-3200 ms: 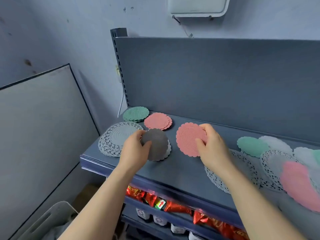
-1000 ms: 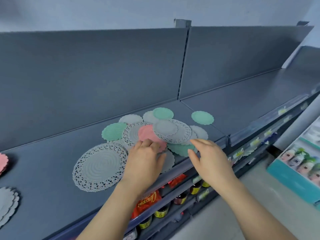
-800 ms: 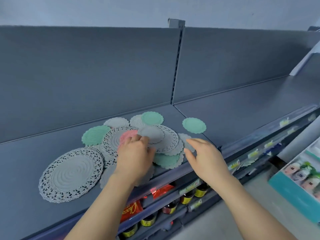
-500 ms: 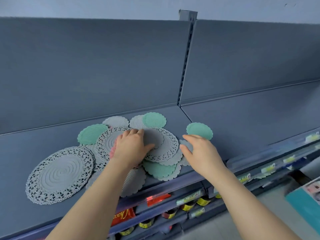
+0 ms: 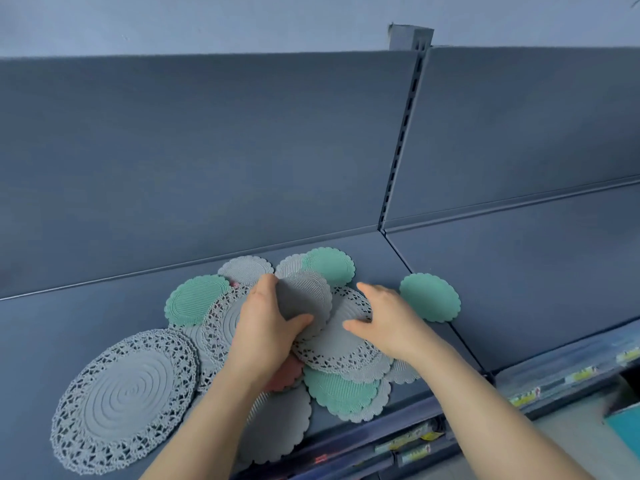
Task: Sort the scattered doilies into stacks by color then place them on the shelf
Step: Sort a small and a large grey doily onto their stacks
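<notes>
The left hand (image 5: 266,327) now pinches a small grey doily (image 5: 306,299) between thumb and fingers and has tilted it up off the pile; half a second ago the same hand lay flat on the heap with that doily still lying on the lace one. The right hand (image 5: 388,323), just to the right of the left, stays spread and empty, its fingertips resting on the large lace doily (image 5: 341,344) under the lifted piece, apparently to hold it down. Under the left wrist a pink doily (image 5: 285,374) shows partly, and below the right hand lies a green doily (image 5: 341,389) over further grey ones. Beyond the right hand, apart from the pile, a single green doily (image 5: 431,297) sits alone on the shelf (image 5: 346,244). Well left of the left forearm lies the biggest lace doily (image 5: 126,398). Judgement: one grey piece is being separated; the heap remains mixed, so sorting is at an early stage here.
</notes>
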